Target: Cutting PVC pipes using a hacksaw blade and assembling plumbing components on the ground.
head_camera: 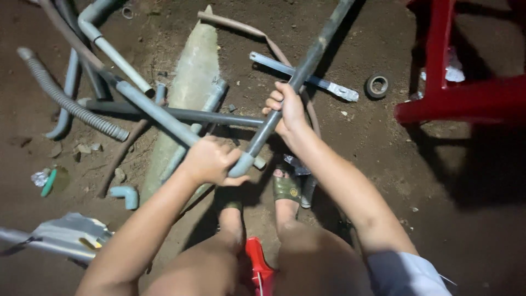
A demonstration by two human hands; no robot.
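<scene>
1. Grey pipe assembly (pixel 164 118) held above the dirt ground (pixel 383 164), bent at an elbow joint (pixel 242 163)
2. Left hand (pixel 210 161) clasps the elbow
3. Right hand (pixel 287 107) grips the dark upper pipe (pixel 307 63)
4. Corrugated hose (pixel 66 98), tape roll (pixel 377 86), red stool (pixel 455 82) lie nearby

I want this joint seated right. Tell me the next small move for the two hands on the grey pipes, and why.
Probably press the right hand down along its dark pipe toward the elbow, while the left hand braces the joint. Both pipes meet there at an angle, each hand has a closed grip, and whether the pipe is fully seated cannot be told.
</scene>
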